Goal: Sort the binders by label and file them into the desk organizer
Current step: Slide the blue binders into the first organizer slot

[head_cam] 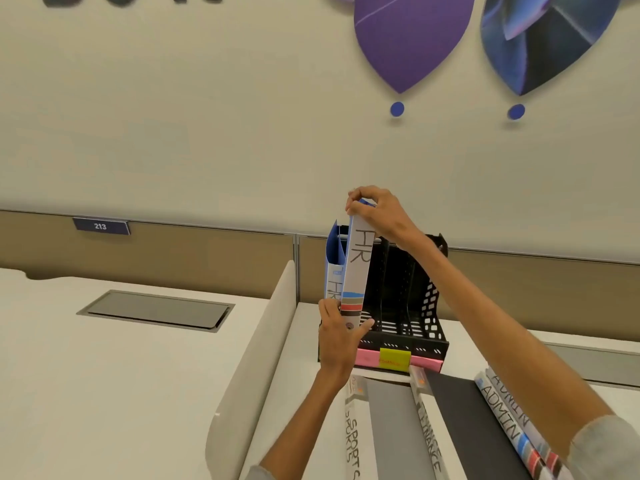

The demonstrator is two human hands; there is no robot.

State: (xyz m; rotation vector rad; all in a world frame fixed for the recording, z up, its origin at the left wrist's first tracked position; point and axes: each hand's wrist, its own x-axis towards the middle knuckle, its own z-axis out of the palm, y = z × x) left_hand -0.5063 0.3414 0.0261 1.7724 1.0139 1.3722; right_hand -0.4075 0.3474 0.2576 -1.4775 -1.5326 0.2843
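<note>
Standing upright, spine outward: HR binder [356, 268]

Cream wall [207, 116], purple leaf decals [412, 39], tan partition [207, 247], white desk [104, 375]

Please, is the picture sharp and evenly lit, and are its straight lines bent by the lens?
Head view: soft, even light, no strong glare; the HR binder label reads clearly, the sticky labels on the organizer are too blurred to read; wide-angle bending curves the desk divider and wall rail.
</note>
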